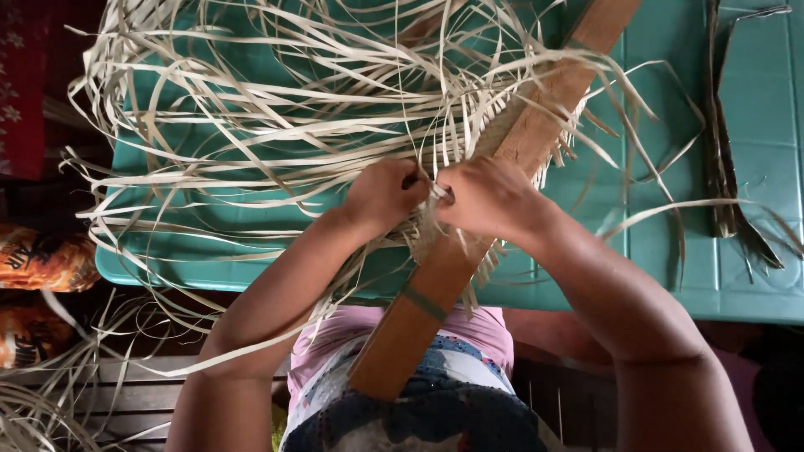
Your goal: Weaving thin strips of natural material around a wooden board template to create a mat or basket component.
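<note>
Both fists tight at centre: left hand (383, 194) and right hand (488, 197) pinch pale leaf strips (276, 159) against the wooden board (469, 243), loose ends fanning toward ten o'clock over the teal table (720, 268).

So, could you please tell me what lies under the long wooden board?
Pale woven strips poke out along both edges of the wooden board, on the teal table. How the weave runs beneath the board is covered.

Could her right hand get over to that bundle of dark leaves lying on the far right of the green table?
Probably yes. The right hand is pinching pale strips on the wooden board, and the table between it and the dark leaf bundle shows only a few loose strips. It would have to let go first.
</note>
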